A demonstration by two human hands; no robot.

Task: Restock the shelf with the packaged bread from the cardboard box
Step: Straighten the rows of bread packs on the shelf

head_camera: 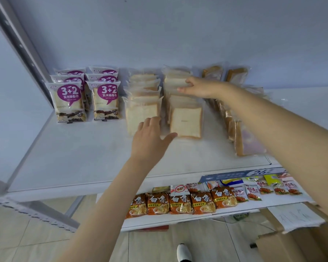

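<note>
Upper shelf: white, flat, stocked along its back half with packaged bread in rows running front to back.

- Purple 3+2 packs: two rows at the far left, standing upright, printed faces forward.
- Left white-bread row: clear-wrapped slices, standing and leaning back, just right of the purple packs.
- Right white-bread row: the same clear-wrapped slices, just beside the left row, its front pack tilted and face-on.
- Brown-crust packs: a row further right, partly hidden behind the right forearm; two more stand at the back.

Left hand: fingers straight and spread, holding nothing. The fingertips rest against the front pack of the left white-bread row, and the thumb reaches toward the front pack of the right row.

Right hand: reaches to the rear of the right white-bread row, fingers over the top edge of a pack and thumb in front of it, pinching that edge.

Lower shelf: holds a line of orange noodle packets, with small snack sachets to their right under a blue price strip.

Cardboard box: on the floor at lower right, flaps open; its contents cannot be seen.

Shoe: white toe on the tiled floor, bottom centre.
</note>
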